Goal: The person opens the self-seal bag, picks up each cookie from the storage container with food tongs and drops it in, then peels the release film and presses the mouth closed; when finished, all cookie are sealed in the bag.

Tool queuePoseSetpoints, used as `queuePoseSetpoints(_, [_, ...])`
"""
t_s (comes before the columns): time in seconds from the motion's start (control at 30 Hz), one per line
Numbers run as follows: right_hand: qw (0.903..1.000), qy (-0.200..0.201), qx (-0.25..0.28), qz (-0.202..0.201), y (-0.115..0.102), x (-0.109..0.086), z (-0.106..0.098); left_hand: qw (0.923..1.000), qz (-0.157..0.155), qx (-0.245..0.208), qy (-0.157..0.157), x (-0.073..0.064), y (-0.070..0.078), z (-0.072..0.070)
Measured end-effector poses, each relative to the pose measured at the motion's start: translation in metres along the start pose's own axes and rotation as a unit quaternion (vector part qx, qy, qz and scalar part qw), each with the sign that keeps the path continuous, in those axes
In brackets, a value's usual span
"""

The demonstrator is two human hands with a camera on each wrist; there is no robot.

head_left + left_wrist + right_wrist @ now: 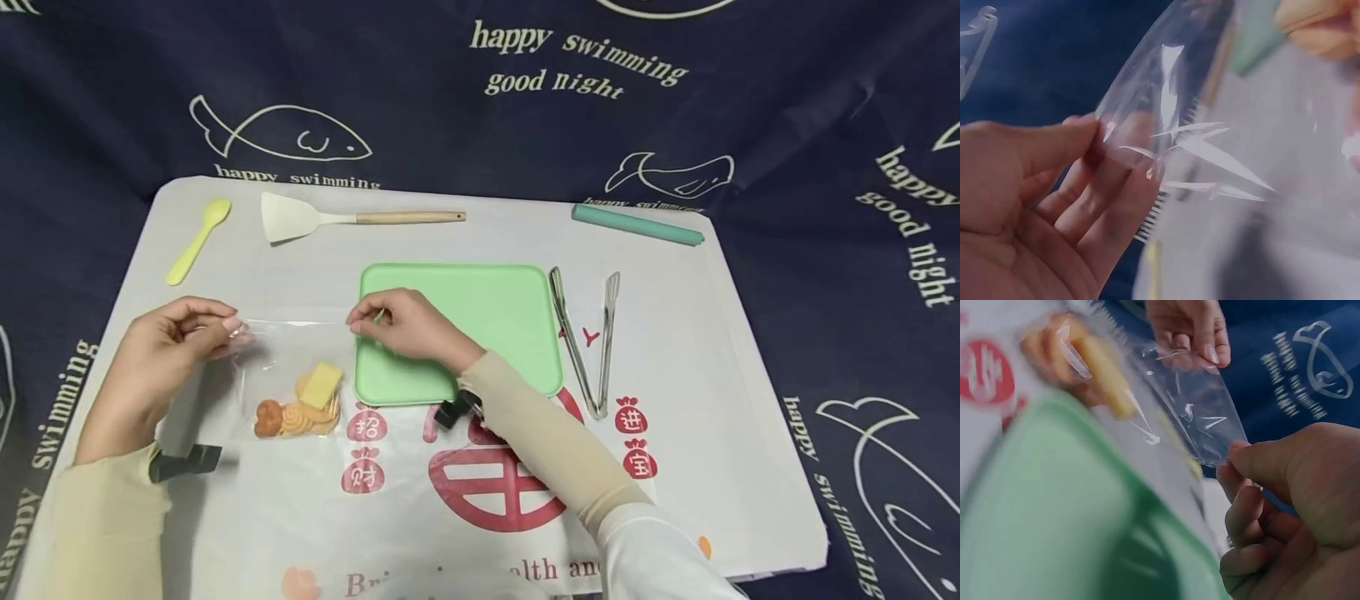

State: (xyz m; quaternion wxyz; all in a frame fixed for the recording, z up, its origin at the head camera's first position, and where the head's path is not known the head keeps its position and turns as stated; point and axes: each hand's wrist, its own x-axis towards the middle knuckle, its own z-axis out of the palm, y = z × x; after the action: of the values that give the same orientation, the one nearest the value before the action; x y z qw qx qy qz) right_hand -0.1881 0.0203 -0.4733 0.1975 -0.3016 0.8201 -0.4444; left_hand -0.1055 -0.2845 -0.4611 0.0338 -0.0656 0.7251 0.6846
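Observation:
A clear plastic bag [281, 358] hangs spread between both hands above the table's left part. My left hand [161, 354] pinches its upper left corner between thumb and fingers, while my right hand [412, 327] pinches the upper right corner. Several small food-like pieces lie at the bag's bottom: a yellow block [322, 385], a brown round-lobed piece [268, 418] and a tan swirled one [300, 417]. In the right wrist view the bag's top edge [1235, 422] runs taut between the two hands. The right hand is over the left edge of a green tray [480, 333].
Metal tongs [600, 367] lie right of the tray. Along the back are a yellow spoon [198, 242], a white spatula [360, 217] with a wooden handle and a teal rolled item [637, 225]. Dark blue printed cloth [480, 125] hangs behind the white table [720, 433].

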Motion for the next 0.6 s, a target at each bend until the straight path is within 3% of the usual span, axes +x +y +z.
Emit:
queuePoseSetpoints(0.1, [0.9994,0.028,-0.019,0.009,0.008,0.020,0.003,0.9994,-0.021,0.028,0.008,0.019,-0.009,-0.006])
queuePoseSetpoints(0.27, [0.9969,0.059,-0.037,0.038,0.014,0.040,-0.002,0.9962,-0.039,0.077,-0.011,0.045,-0.013,-0.010])
queuePoseSetpoints(0.43, [0.9940,0.072,-0.064,0.052,0.017,0.052,-0.007,0.9913,-0.029,0.127,-0.021,0.063,-0.013,-0.011])
queuePoseSetpoints(0.6, [0.9918,0.078,-0.084,0.058,0.018,0.058,-0.006,0.9826,-0.017,0.184,-0.015,0.072,-0.012,-0.009])
